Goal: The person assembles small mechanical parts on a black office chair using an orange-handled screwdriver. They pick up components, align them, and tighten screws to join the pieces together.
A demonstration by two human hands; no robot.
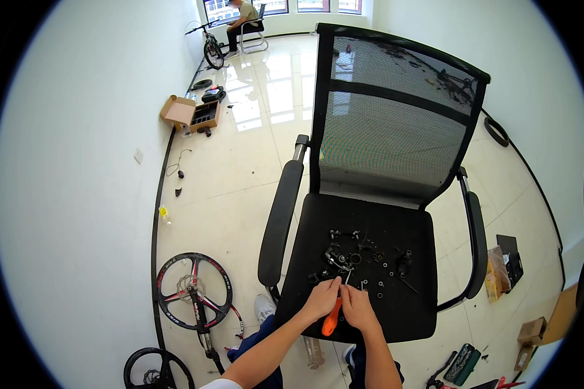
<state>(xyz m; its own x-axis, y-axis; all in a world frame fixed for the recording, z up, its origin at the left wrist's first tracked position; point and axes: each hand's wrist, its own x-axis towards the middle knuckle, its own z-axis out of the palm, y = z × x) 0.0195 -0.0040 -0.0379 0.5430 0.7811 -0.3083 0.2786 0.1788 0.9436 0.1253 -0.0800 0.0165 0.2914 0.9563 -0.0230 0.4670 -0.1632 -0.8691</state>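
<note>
My left hand point(323, 298) and my right hand point(358, 307) meet at the front of a black chair seat point(402, 321), fingers closed. Between them slants a screwdriver point(331, 319) with an orange handle, its metal shaft pointing away from me. The right fingers close on it; what the left fingertips pinch is hidden. Just beyond my fingertips lies a dark metal bike part, perhaps a derailleur point(337, 257). Around it are scattered small screws, rings and black pieces, including a black part point(404, 262) to the right and a thin rod point(409, 284).
Armrests point(281, 223) flank the seat, and a mesh backrest point(389, 139) rises behind. On the floor at left are a spoked wheel point(194, 292) with a fork and an open cardboard box point(204, 115). A green tool case point(462, 364) lies at lower right. Someone sits far off near a bicycle point(213, 52).
</note>
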